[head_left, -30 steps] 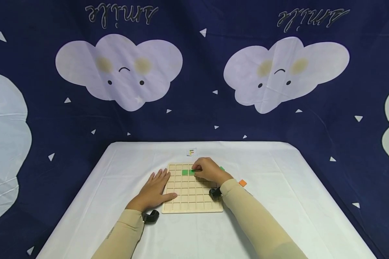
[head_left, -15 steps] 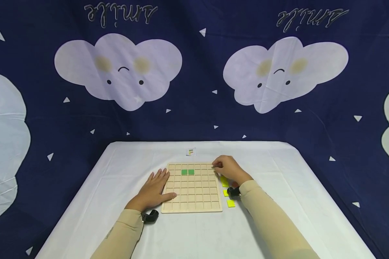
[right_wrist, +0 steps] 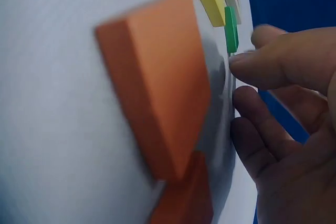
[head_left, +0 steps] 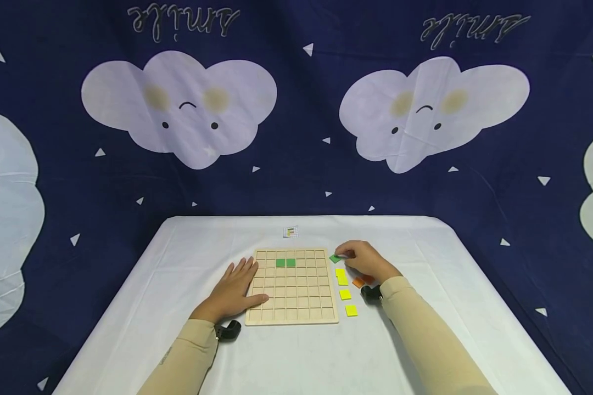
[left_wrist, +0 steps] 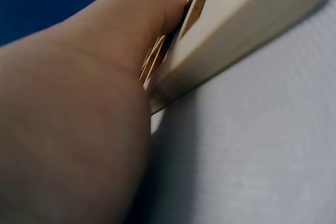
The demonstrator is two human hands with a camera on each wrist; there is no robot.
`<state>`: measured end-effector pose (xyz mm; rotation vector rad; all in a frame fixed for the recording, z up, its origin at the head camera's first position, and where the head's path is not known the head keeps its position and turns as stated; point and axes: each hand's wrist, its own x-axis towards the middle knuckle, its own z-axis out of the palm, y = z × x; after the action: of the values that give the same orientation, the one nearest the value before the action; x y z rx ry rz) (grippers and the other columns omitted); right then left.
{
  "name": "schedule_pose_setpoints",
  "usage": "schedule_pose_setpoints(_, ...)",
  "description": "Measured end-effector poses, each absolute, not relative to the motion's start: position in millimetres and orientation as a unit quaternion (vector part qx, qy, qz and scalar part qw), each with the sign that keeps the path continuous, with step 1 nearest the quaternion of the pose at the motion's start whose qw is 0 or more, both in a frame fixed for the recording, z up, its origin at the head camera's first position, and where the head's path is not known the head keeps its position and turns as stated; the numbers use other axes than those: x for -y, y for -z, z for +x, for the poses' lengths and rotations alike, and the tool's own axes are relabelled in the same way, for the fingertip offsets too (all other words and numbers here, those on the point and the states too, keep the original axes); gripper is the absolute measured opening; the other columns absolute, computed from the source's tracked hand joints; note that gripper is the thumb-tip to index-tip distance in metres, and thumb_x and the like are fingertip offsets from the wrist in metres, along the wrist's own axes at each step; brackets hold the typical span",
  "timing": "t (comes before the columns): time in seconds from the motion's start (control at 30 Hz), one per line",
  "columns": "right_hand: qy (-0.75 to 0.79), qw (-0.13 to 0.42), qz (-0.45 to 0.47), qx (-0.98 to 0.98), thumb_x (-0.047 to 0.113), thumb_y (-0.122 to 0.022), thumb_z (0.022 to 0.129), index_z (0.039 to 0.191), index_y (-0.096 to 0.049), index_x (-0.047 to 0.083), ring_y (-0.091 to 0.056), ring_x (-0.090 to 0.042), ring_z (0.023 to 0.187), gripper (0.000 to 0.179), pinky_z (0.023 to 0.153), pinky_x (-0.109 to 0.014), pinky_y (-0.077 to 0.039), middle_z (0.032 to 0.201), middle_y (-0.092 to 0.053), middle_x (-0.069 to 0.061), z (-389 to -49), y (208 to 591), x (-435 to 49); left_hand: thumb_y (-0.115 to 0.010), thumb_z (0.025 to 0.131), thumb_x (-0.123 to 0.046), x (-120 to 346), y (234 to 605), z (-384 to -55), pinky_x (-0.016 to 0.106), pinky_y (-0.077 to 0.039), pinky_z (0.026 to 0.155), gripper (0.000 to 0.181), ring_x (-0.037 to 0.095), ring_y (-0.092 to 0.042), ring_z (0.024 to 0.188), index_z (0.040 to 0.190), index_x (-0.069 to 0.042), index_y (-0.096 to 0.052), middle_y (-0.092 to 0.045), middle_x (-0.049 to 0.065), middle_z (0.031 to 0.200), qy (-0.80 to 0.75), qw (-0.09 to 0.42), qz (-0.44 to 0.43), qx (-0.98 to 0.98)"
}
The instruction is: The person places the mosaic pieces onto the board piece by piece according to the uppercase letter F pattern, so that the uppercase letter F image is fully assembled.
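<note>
Table: spread with a white cloth, lightly creased, its far corners rounded [head_left: 286, 359].
Wooden grid board: flat near the middle of the cloth, raised ridges dividing it into square cells [head_left: 296, 299].
Printed card: small, beyond the board's far edge and apart from it, bearing a coloured pattern on a grid [head_left: 290, 232].
Green tile: just beside the board's far right corner, turned askew to its edge [head_left: 335, 258].
Yellow tiles: in a column along the board's right side, the farthest ones bunched together [head_left: 345, 294].
Orange tiles: two, right of the yellow column, close together [head_left: 358, 282].
</note>
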<state>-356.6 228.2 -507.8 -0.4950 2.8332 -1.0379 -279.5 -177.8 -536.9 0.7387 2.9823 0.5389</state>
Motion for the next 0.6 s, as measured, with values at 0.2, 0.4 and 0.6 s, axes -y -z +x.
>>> schedule_pose_setpoints(0.2, 0.326, 0.056, -0.224, -0.917, -0.01, -0.063, 0.098, 0.113, -0.083, 0.015, -0.053, -0.031, 0.139, 0.036, 0.112, -0.049, -0.045, 0.14, -0.067, -0.001, -355.5, 505.3, -224.9, -0.06, 0.095, -0.072, 177.7, 534.5, -277.5, 0.053, -0.002, 0.126, 0.106, 0.035, -0.009, 0.159, 0.165, 0.002, -0.027, -0.017, 0.019, 0.172, -0.176, 0.014, 0.235, -0.956)
schedule_pose_setpoints(0.4, 0.303, 0.057, -0.224, -0.924, -0.007, -0.069, 0.096, 0.105, -0.084, 0.018, -0.056, -0.03, 0.136, 0.03, 0.114, -0.05, -0.043, 0.134, -0.07, 0.003, -356.8, 506.4, -222.0, -0.061, 0.095, -0.071, 178.1, 535.4, -276.6, 0.053, -0.002, 0.126, 0.106, 0.035, -0.009, 0.159, 0.165, 0.002, -0.027, -0.017, 0.019, 0.172, -0.177, 0.013, 0.235, -0.956)
schedule_pose_setpoints(0.6, 0.307, 0.043, -0.209, -0.928, -0.004, -0.076, 0.094, 0.101, -0.084, 0.017, -0.06, -0.03, 0.13, 0.023, 0.112, -0.049, -0.045, 0.126, -0.072, 0.001, -357.1, 507.3, -221.1, -0.063, 0.095, -0.068, 178.9, 537.2, -276.6, 0.057, -0.006, 0.126, 0.104, 0.041, -0.015, 0.157, 0.162, 0.006, -0.031, -0.023, 0.025, 0.169, -0.19, -0.013, 0.247, -0.95)
